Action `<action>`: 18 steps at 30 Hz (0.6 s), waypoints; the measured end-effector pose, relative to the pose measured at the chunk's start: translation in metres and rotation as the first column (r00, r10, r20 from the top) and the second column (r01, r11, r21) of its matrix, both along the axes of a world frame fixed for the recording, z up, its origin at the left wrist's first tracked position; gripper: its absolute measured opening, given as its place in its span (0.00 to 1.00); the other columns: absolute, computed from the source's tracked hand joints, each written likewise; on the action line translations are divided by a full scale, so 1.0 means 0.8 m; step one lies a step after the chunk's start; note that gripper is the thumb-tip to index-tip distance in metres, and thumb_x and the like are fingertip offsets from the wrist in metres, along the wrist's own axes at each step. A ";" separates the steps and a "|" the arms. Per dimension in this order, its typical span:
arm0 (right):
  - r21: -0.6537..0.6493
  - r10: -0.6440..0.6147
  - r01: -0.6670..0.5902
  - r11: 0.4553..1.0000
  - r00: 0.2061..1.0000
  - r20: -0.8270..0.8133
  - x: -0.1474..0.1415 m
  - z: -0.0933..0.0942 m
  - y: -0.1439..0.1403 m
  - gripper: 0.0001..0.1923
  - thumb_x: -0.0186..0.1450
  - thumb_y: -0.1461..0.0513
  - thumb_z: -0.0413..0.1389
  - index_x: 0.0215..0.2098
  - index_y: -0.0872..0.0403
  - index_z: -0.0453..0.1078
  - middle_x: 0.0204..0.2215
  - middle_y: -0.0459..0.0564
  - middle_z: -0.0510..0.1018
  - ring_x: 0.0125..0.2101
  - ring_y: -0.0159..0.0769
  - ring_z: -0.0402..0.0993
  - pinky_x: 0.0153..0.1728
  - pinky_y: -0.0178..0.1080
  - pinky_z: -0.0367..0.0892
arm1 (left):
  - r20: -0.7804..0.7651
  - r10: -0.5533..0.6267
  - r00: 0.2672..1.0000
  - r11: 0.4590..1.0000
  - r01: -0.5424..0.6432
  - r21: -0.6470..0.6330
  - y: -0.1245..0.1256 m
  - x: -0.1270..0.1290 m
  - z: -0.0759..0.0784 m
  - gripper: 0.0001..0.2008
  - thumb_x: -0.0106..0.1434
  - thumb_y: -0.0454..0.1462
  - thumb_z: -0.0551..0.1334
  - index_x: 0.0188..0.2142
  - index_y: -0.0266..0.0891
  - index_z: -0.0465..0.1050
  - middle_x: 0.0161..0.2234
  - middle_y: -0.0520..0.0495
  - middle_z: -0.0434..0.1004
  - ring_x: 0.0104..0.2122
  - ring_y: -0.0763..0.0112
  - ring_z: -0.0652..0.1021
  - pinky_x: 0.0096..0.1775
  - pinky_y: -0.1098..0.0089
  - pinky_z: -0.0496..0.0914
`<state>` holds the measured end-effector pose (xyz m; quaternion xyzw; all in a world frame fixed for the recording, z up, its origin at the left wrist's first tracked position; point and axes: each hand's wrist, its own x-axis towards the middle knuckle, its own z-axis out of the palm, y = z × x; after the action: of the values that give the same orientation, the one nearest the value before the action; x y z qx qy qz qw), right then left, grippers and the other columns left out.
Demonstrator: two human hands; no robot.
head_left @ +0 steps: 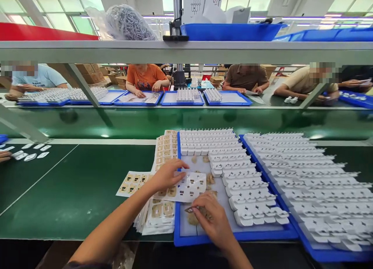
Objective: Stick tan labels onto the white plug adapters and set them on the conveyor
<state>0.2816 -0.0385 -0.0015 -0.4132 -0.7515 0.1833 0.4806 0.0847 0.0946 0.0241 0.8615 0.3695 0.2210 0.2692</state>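
A white backing sheet of tan stickers [196, 180] lies across the left edge of a blue tray [233, 236]. My left hand [169, 175] rests on this sheet, its thumb and fingers apart. Just below the sheet, my right hand [212, 218] pinches a small brown sticker [189, 209] between thumb and fingertips. Loose tan pieces [210, 179] lie on the tray's pale floor, some partly hidden by my right hand. Rows of white plastic housings [246, 189] fill the tray's far and right parts. More sticker sheets [159, 216] are stacked at the tray's left.
A second blue tray [329, 255] with white housings stands at the right. White parts [30, 157] lie at the far left beside another person's hand [4, 156]. A green conveyor belt [140, 121] runs behind, under a metal shelf [145, 51]. Several people work opposite.
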 end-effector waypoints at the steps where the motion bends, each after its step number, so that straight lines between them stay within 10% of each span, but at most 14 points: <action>1: 0.018 -0.002 0.002 1.000 1.000 0.003 0.001 -0.002 0.000 0.06 0.69 0.66 0.53 0.38 0.52 0.72 0.31 0.48 0.80 0.34 0.37 0.77 0.37 0.39 0.74 | -0.035 -0.031 0.999 0.999 0.032 0.025 -0.001 0.019 0.006 0.11 0.66 0.39 0.61 0.47 0.41 0.74 0.46 0.44 0.79 0.47 0.59 0.77 0.51 0.61 0.67; 9: 0.125 0.008 -0.015 0.992 0.998 0.055 0.012 -0.012 0.007 0.06 0.70 0.63 0.54 0.37 0.51 0.73 0.30 0.47 0.82 0.32 0.36 0.81 0.33 0.33 0.77 | -0.372 -0.034 0.928 0.963 0.130 0.236 0.015 0.173 -0.012 0.30 0.58 0.55 0.67 0.50 0.35 0.68 0.46 0.33 0.75 0.45 0.47 0.77 0.44 0.54 0.72; 18: 0.222 0.009 -0.030 0.975 0.996 0.093 0.023 -0.030 0.022 0.04 0.67 0.64 0.57 0.38 0.49 0.72 0.29 0.47 0.83 0.30 0.38 0.82 0.31 0.35 0.79 | -0.373 -0.018 0.928 0.929 0.153 0.336 -0.003 0.173 -0.022 0.13 0.66 0.39 0.61 0.47 0.34 0.70 0.51 0.32 0.70 0.49 0.48 0.74 0.41 0.56 0.74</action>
<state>0.2998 -0.0212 -0.0253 -0.3572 -0.7925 0.0834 0.4873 0.2232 0.0921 0.0067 0.9374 0.3277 0.1093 0.0438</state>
